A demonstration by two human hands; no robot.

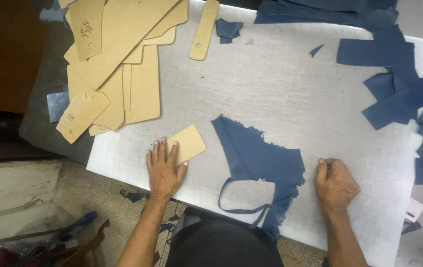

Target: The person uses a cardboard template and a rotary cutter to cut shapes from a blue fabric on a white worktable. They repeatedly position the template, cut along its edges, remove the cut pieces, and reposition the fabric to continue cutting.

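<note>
Nearest, at the table's point(271, 89) front edge: left hand point(163, 168) flat, fingers together, tips touching a small tan card point(188, 144). Right hand point(335, 184) curled in a loose fist on bare board, fingertips pinched together, gripping nothing visible. Between the 2 hands, a ragged blue cloth scrap point(263, 160), its loop hanging over the edge. Beyond, open grey surface, free room mid-table. Far left, stacked tan patterns point(122, 54) overhanging the side; 1 narrow strip point(204, 29) near the back; blue offcuts point(399, 89) along the right edge.

The small template point(187, 145) looked like matt tan cardboard; the blue piece point(261, 160) was frayed woven cloth; the table top point(271, 84) seemed dull, scratched grey metal or plastic.
</note>
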